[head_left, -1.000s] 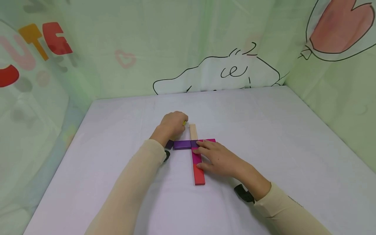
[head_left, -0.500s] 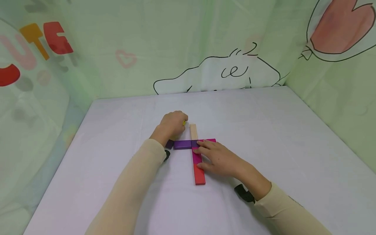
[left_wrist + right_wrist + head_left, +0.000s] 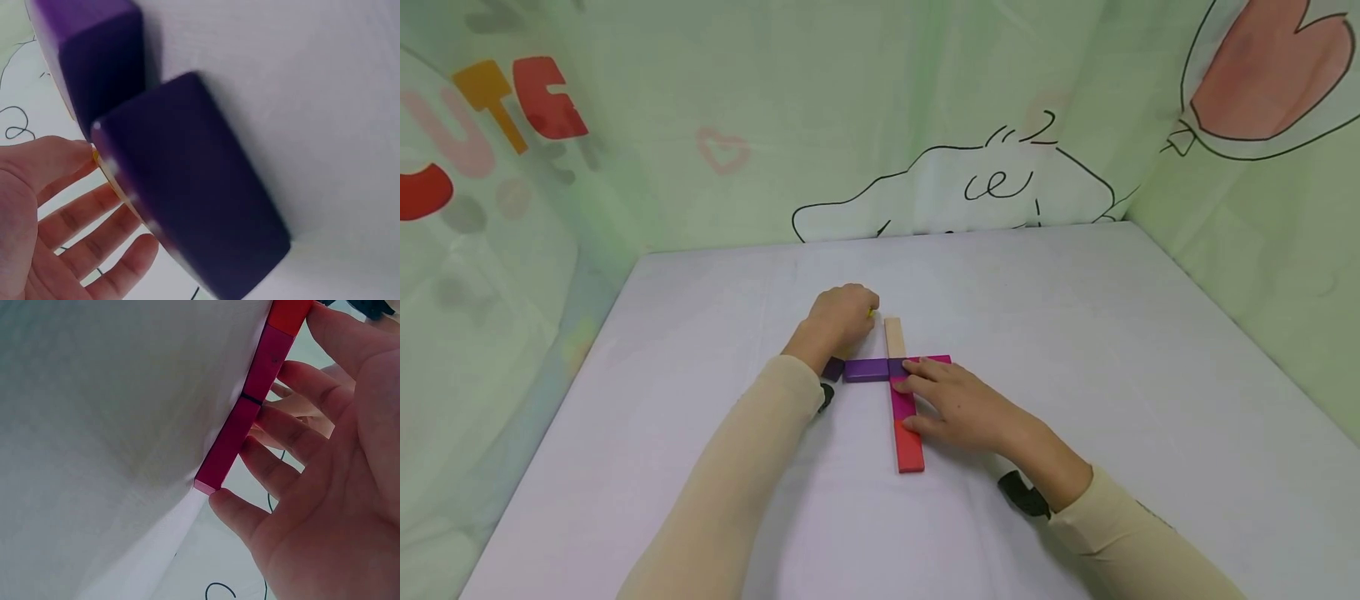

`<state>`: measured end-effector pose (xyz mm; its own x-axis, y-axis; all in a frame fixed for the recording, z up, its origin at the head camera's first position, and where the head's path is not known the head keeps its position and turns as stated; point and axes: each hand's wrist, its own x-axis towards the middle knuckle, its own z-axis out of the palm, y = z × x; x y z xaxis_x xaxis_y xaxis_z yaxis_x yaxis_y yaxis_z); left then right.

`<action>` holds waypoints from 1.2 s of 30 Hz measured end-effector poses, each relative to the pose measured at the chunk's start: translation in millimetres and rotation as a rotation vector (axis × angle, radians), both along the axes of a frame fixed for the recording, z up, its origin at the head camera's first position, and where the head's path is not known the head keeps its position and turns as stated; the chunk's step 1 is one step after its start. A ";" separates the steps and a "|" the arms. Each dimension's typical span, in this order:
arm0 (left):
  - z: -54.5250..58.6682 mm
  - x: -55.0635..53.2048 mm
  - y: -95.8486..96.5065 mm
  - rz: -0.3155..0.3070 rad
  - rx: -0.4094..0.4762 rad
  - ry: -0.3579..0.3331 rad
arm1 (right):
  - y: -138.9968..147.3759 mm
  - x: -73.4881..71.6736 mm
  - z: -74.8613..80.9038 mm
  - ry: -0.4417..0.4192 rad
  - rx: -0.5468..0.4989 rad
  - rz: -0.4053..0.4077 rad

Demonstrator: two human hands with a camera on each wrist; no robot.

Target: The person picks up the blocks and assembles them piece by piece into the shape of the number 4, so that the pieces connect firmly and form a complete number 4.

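Observation:
Flat coloured wooden blocks form a cross at mid-table in the head view. A plain wood block (image 3: 894, 337) points away, a purple block (image 3: 866, 370) lies left of a small dark purple piece (image 3: 897, 367), and a magenta block (image 3: 936, 358) lies right. Another magenta block (image 3: 903, 405) and a red block (image 3: 910, 454) run toward the person. My left hand (image 3: 841, 315) pinches a yellow block (image 3: 871, 314), mostly hidden by the fingers, beyond a dark purple block (image 3: 187, 181). My right hand (image 3: 962, 404) rests spread fingertips on the magenta and red blocks.
A white cloth covers the table (image 3: 700, 308). Behind it hangs a pale green printed curtain (image 3: 850, 100), which also closes in both sides. Dark wrist devices, such as the right strap (image 3: 1024, 493), sit close above the cloth.

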<state>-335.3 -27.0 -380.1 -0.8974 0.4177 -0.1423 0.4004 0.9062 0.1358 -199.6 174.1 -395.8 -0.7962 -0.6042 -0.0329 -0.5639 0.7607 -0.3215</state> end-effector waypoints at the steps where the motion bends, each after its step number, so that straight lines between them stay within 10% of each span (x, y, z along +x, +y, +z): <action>1: 0.3 0.1 0.0 0.001 0.000 0.000 | 0.0 -0.1 0.1 -0.003 0.000 -0.002; 22: 1.1 -3.6 -18.1 0.101 0.149 -0.073 | -2.3 -1.2 5.2 -0.054 0.040 -0.042; 36: -3.5 -1.8 -10.1 0.044 0.115 0.007 | -1.1 -0.8 1.5 -0.049 0.018 -0.032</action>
